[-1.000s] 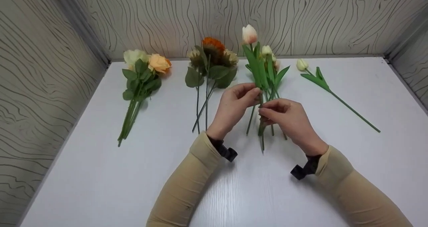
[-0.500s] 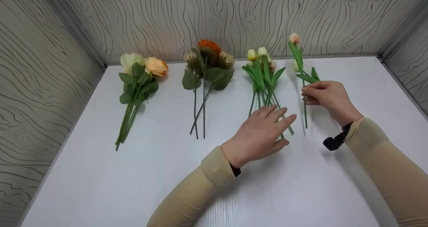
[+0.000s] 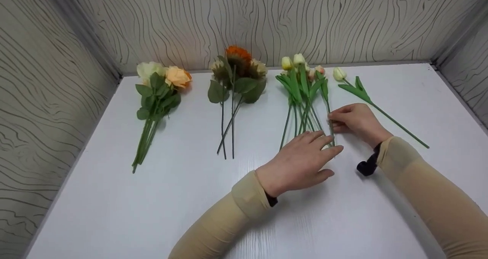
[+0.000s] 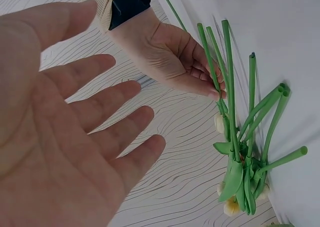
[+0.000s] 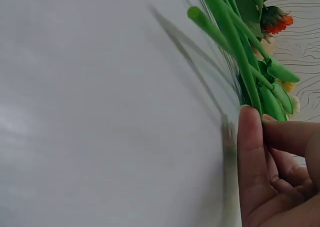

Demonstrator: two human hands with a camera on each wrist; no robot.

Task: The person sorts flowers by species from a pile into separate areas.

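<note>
My right hand (image 3: 358, 121) pinches the stem of a pink tulip (image 3: 325, 91) between thumb and fingertips, low beside the right edge of a tulip bunch (image 3: 294, 87). In the right wrist view, thumb and index finger meet on that green stem (image 5: 245, 67). My left hand (image 3: 299, 161) is palm down with fingers spread, over the lower ends of the bunch's stems, and holds nothing. The left wrist view shows its palm (image 4: 65, 132) apart from the stems. A single white tulip (image 3: 358, 91) lies slanted to the right of the bunch.
Several roses (image 3: 162, 83) lie bundled at the far left of the white table (image 3: 171, 213). Darker flowers with an orange bloom (image 3: 238, 57) lie between them and the tulips. A wood-grain patterned wall (image 3: 259, 18) stands along the back edge.
Both hands first held the pink tulip over the bunch. The left hand let go and spread its fingers; the right carried the tulip rightward, then brought it back left and lower beside the bunch.
</note>
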